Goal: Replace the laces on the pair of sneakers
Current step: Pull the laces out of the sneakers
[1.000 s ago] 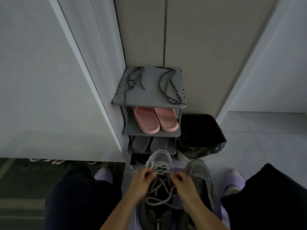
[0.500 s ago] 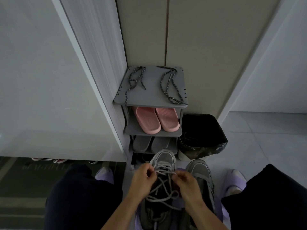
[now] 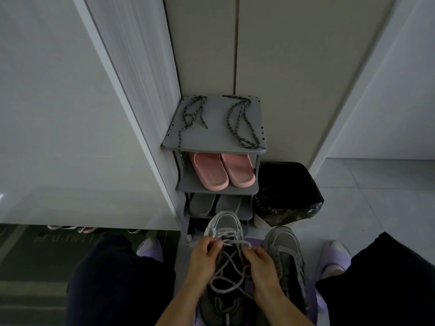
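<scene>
**A:** Any brand or writing to read?

**B:** Only faint pale marks on the dark mat (image 3: pixel 47 237) at the left, and they're too blurred to read. The sneakers show no legible logo in this dim light.

**A:** And the hands?

**B:** Both are curled. The left hand (image 3: pixel 204 257) and the right hand (image 3: pixel 261 264) each pinch the pale grey lace (image 3: pixel 235 243) near the top eyelets of the laced sneaker (image 3: pixel 225 224). Loose loops of the lace lie criss-crossed over the tongue between the wrists.

**A:** Where is the pair?

**B:** Low in the middle, between the person's knees, with toes pointing at the shoe rack (image 3: pixel 216 143). The second sneaker (image 3: pixel 281 241) sits just beside the first, to its right. On the rack's top shelf lie a dark speckled lace (image 3: pixel 189 118) and another speckled lace (image 3: pixel 248 143).

**A:** What's hard to see?

**B:** The bottom edge cuts off both heels. The fingertips hide which eyelet they work. I can't tell whether the second sneaker carries a lace.
</scene>
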Motion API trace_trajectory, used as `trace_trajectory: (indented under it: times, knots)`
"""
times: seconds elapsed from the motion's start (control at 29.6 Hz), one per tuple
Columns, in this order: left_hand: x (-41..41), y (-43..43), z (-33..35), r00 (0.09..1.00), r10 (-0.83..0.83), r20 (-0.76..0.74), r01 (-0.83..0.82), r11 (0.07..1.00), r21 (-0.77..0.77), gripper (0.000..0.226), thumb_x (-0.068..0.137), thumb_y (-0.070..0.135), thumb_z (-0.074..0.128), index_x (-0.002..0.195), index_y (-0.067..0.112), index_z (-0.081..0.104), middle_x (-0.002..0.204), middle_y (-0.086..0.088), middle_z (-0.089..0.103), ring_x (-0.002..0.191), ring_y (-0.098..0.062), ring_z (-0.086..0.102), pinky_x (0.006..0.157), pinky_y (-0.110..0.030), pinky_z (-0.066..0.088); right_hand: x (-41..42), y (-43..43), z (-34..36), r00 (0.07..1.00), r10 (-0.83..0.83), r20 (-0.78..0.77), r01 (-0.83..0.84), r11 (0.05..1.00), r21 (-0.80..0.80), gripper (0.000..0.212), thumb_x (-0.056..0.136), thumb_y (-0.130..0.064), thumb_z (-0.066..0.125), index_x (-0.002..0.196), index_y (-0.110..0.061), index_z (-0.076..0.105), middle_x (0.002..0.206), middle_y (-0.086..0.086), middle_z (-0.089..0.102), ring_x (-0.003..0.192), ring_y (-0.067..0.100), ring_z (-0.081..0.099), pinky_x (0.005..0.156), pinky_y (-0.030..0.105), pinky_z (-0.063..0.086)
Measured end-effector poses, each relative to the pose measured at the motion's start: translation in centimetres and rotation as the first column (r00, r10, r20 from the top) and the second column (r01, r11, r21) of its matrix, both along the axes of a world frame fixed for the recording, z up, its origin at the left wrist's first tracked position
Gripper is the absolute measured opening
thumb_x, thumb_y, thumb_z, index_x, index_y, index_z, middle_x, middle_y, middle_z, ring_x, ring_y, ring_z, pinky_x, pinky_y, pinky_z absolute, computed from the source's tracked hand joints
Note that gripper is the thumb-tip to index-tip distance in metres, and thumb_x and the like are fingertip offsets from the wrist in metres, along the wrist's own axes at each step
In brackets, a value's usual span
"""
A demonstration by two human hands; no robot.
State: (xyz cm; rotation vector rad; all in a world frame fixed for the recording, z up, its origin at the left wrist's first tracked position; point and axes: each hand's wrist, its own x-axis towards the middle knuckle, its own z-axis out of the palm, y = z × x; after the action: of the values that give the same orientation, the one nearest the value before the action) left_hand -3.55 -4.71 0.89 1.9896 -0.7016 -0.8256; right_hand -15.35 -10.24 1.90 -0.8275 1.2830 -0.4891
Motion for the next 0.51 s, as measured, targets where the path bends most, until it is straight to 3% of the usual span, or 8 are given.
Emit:
trace_trajectory:
  times: [0.14, 0.2, 0.27, 0.34, 0.44, 0.51]
  knots:
    - [1.6, 0.2, 0.4, 0.953, 0.038, -0.300, -0.036, 0.999, 0.010, 0.022, 0.092, 0.028, 0.052, 0.089, 0.009, 0.061, 0.093, -0.009, 0.063, 0.090, -0.017, 0.059, 0.072, -0.023, 0.043, -0.2, -0.4, 0.4, 0.996, -0.088, -0.007, 0.087, 0.996, -0.033, 0.017, 0.091, -0.010, 0.046, 0.082, -0.002, 0.058, 0.085, 0.018, 0.062, 0.077, 0.028, 0.058, 0.064, 0.031, 0.045]
    - [1.0, 0.4, 0.5, 0.933, 0.080, -0.350, -0.103, 0.993, -0.048, 0.018, 0.091, 0.025, 0.054, 0.085, 0.009, 0.061, 0.085, -0.006, 0.063, 0.084, -0.015, 0.060, 0.068, -0.018, 0.046, -0.1, 0.0, 0.2, 0.998, -0.055, 0.041, 0.057, 0.997, -0.054, 0.018, 0.092, -0.014, 0.051, 0.082, -0.001, 0.059, 0.086, 0.019, 0.065, 0.078, 0.028, 0.062, 0.067, 0.033, 0.049]
    - [0.0, 0.8, 0.2, 0.944, 0.049, -0.326, -0.090, 0.990, -0.111, 0.011, 0.088, 0.016, 0.058, 0.079, 0.012, 0.057, 0.075, -0.002, 0.058, 0.073, -0.010, 0.055, 0.061, -0.008, 0.044, -0.2, 0.3, -0.3, 0.998, 0.035, 0.060, -0.030, 0.996, -0.082, 0.016, 0.090, -0.016, 0.057, 0.089, -0.001, 0.063, 0.090, 0.016, 0.070, 0.085, 0.027, 0.066, 0.077, 0.036, 0.051]
    - [-0.5, 1.1, 0.0, 0.962, 0.022, -0.271, -0.059, 0.990, -0.129, 0.012, 0.087, 0.009, 0.059, 0.076, 0.012, 0.056, 0.072, -0.002, 0.053, 0.069, -0.009, 0.050, 0.059, -0.007, 0.040, -0.1, 0.3, -0.7, 0.994, 0.109, 0.025, -0.104, 0.985, -0.137, 0.011, 0.089, -0.012, 0.059, 0.092, -0.005, 0.066, 0.092, 0.014, 0.071, 0.091, 0.026, 0.067, 0.079, 0.032, 0.051]
    - [0.1, 1.2, -0.2, 0.993, 0.014, -0.120, -0.028, 0.993, -0.115, 0.022, 0.088, 0.004, 0.056, 0.071, 0.018, 0.052, 0.069, 0.000, 0.052, 0.064, -0.004, 0.047, 0.059, -0.009, 0.039, 0.0, 0.2, -0.6, 0.998, 0.057, 0.002, -0.056, 0.988, -0.143, 0.016, 0.093, -0.016, 0.053, 0.089, -0.005, 0.064, 0.086, 0.011, 0.069, 0.083, 0.024, 0.065, 0.066, 0.025, 0.047]
    - [0.9, 0.8, 0.1, 0.999, -0.034, -0.030, 0.031, 0.994, -0.103, 0.027, 0.089, 0.005, 0.054, 0.067, 0.019, 0.047, 0.064, 0.003, 0.046, 0.059, -0.004, 0.043, 0.057, -0.012, 0.035, 0.1, -0.1, -0.5, 0.999, -0.042, -0.029, 0.038, 0.993, -0.114, 0.023, 0.096, -0.020, 0.048, 0.087, -0.001, 0.060, 0.084, 0.015, 0.065, 0.077, 0.025, 0.061, 0.063, 0.028, 0.045]
